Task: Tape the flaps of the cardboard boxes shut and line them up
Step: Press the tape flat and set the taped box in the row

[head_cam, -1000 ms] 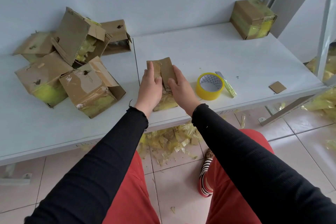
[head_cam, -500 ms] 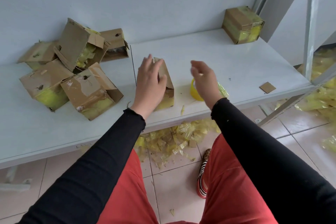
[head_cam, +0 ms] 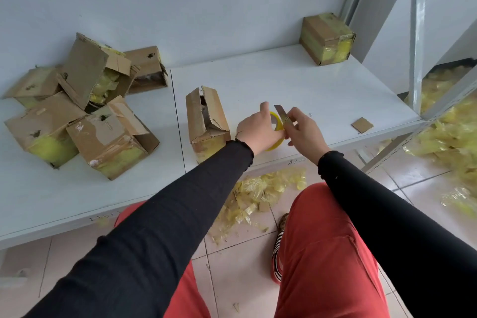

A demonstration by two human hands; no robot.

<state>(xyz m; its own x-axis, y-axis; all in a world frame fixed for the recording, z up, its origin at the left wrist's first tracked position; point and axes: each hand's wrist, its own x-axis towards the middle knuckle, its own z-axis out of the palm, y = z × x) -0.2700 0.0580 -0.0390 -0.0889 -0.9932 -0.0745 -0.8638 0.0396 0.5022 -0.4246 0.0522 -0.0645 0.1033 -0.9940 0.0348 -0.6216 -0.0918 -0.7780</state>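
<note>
1. The left hand grips the yellow tape roll at the near edge of the worktop, fingers curled over its rim; the right hand pinches a utility knife with its blade pointing up and far, just beside the left fingers
2. The open box stands just left of the hands, its top flaps sprung apart with a gap between them; a pile of untaped boxes lies far left, and one taped box sits at the far right against the wall
3. Risk: the bare blade is very close to the left hand, so a slip while freeing the tape end could nick a finger
4. Risk: nothing holds the open box, and its flaps look springy; tape laid without pressing them flat would likely wrinkle or leave the seam gaping
5. Risk: the roll sits near the worktop's near edge and could drop to the floor among the yellow tape scraps if let go
6. Risk: tape may fold onto itself when pulled one-handed
7. Writing: faint marks show on the worktop's front edge, too small to read; no brand or label is legible on the boxes, roll or knife
</note>
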